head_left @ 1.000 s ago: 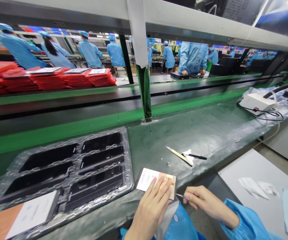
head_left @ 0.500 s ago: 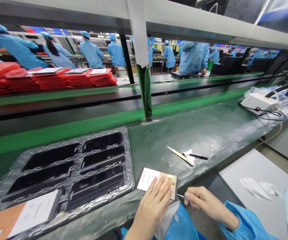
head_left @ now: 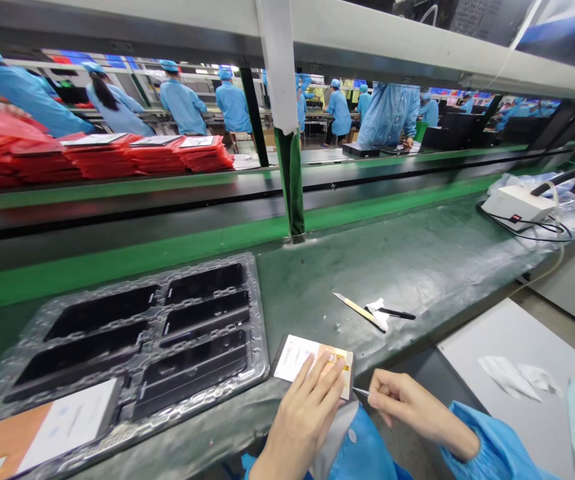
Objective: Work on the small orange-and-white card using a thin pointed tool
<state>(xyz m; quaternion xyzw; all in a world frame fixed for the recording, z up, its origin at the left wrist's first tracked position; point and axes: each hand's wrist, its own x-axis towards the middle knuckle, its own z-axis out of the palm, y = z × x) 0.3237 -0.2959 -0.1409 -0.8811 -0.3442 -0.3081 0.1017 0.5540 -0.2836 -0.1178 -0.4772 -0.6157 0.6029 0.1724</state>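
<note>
A phone (head_left: 294, 357) with a white and orange printed face and a dark end lies at the near edge of the bench. My left hand (head_left: 303, 417) rests over its near half, fingers laid together along the top; the thumb is hidden. Pinched in my right hand (head_left: 407, 403) is a thin metal tool (head_left: 361, 391), its tip against the right end of the phone. The rest of the tool disappears behind my fingers, so its exact kind is unclear. Farther back lie a craft knife (head_left: 358, 311) with a yellow handle and a black pen-like tool (head_left: 400, 314) touching white tissue (head_left: 378, 316).
To the left, a clear plastic tray (head_left: 262, 333) holds several black phones and a white and orange box-like piece (head_left: 67, 417). A green post (head_left: 293, 193) rises at the bench's back. White device (head_left: 520, 205) with cables sits right. Tissues (head_left: 510, 377) lie on a grey surface.
My right hand has shifted slightly, with its fingers curled a little differently around the tool. My left hand and the phone stay in place.
</note>
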